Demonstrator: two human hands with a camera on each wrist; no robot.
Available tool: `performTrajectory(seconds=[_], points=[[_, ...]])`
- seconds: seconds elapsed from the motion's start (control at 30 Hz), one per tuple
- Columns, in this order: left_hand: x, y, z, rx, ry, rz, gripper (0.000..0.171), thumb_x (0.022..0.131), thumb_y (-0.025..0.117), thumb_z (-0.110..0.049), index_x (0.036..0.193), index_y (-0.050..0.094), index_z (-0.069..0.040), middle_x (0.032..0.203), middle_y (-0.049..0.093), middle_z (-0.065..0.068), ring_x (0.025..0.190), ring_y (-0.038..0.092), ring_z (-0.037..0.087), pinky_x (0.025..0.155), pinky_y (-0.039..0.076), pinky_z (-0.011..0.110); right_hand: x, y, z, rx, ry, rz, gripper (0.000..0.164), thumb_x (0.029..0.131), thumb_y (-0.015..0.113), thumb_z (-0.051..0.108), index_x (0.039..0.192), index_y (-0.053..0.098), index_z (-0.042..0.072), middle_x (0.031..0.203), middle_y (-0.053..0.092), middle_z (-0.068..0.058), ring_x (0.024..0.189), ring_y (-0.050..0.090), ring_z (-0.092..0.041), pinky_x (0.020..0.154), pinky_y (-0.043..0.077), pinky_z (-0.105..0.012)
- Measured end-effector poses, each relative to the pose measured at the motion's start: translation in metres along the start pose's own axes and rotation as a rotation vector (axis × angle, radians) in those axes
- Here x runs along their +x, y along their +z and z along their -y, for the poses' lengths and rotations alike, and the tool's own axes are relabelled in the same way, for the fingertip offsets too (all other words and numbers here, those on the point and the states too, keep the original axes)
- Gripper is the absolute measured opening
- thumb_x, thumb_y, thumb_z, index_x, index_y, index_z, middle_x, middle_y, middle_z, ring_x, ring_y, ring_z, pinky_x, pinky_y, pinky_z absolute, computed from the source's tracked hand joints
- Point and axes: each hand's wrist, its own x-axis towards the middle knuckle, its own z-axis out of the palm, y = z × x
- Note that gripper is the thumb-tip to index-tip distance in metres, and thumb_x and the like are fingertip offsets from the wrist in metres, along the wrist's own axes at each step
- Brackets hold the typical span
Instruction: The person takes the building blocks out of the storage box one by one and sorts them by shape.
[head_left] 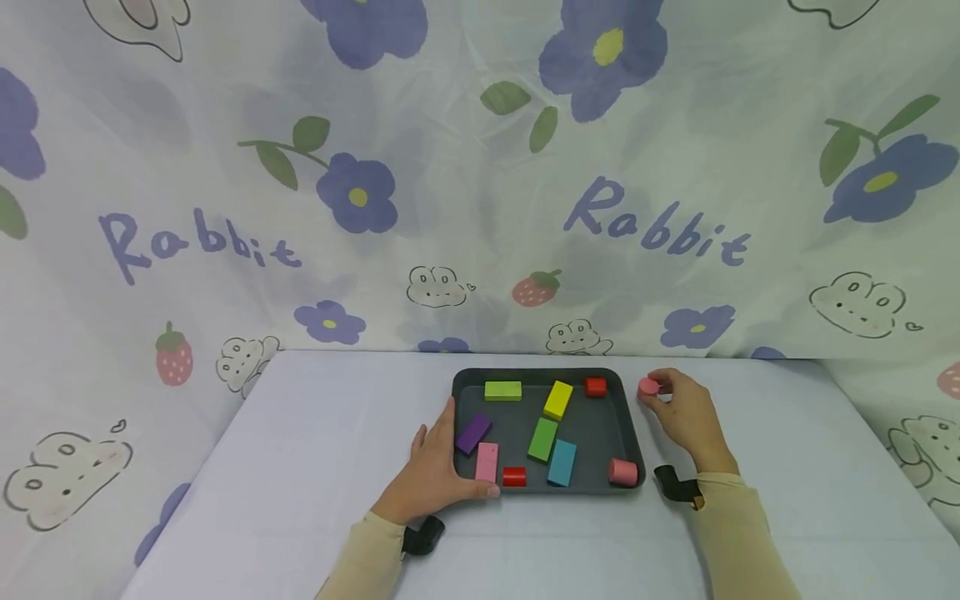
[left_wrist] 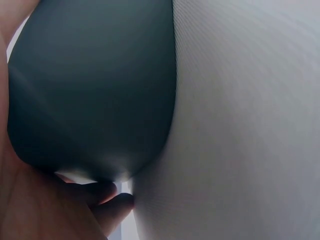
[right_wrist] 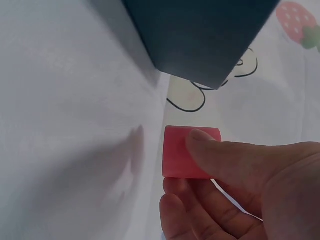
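Note:
A dark grey tray (head_left: 585, 425) lies on the white table. My left hand (head_left: 431, 471) holds its near left corner, thumb along the near rim and fingers along the left side. In the left wrist view, the same hand (left_wrist: 45, 205) wraps against the tray's dark wall (left_wrist: 95, 90). To the right of the tray, my right hand (head_left: 686, 417) pinches a pink cylinder block (head_left: 648, 387) between thumb and fingers. The right wrist view shows the thumb across this cylinder's side, beside the tray's outer corner (right_wrist: 200, 45).
Inside the tray lie a lime block (head_left: 502, 391), a yellow block (head_left: 558, 400), a purple block (head_left: 474, 433), a green block (head_left: 542, 439), a blue block (head_left: 562, 462), a pink block (head_left: 487, 462), red cylinders (head_left: 514, 477) and another pink cylinder (head_left: 622, 472). A patterned curtain (head_left: 465, 208) hangs behind.

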Motion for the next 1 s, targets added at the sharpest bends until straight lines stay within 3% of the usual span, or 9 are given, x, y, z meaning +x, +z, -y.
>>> performTrajectory(seconds=[0.7,1.0], points=[[-0.0008,-0.0001,-0.001,-0.019,0.004,-0.001,0.144,0.065,0.085,-0.066,0.16,-0.002,-0.002,0.167,0.015,0.016,0.151,0.022,0.033,0.122,-0.001,0.059,-0.002,0.0064,-0.0062,0.011,0.043,0.058,0.039,0.091,0.073,0.011,0.122,0.059,-0.009,0.115,0.066,-0.03,0.106,0.063,-0.044,0.093,0.049,-0.058],[-0.0015,-0.001,-0.0015,-0.014,-0.004,0.0,0.145,0.064,0.085,-0.067,0.16,-0.001,-0.001,0.167,0.014,0.017,0.151,0.021,0.034,0.122,-0.002,0.058,0.0007,-0.0003,-0.0049,-0.007,0.043,0.063,0.052,0.091,0.074,0.019,0.131,0.055,-0.008,0.123,0.063,-0.031,0.112,0.061,-0.046,0.095,0.048,-0.06]])
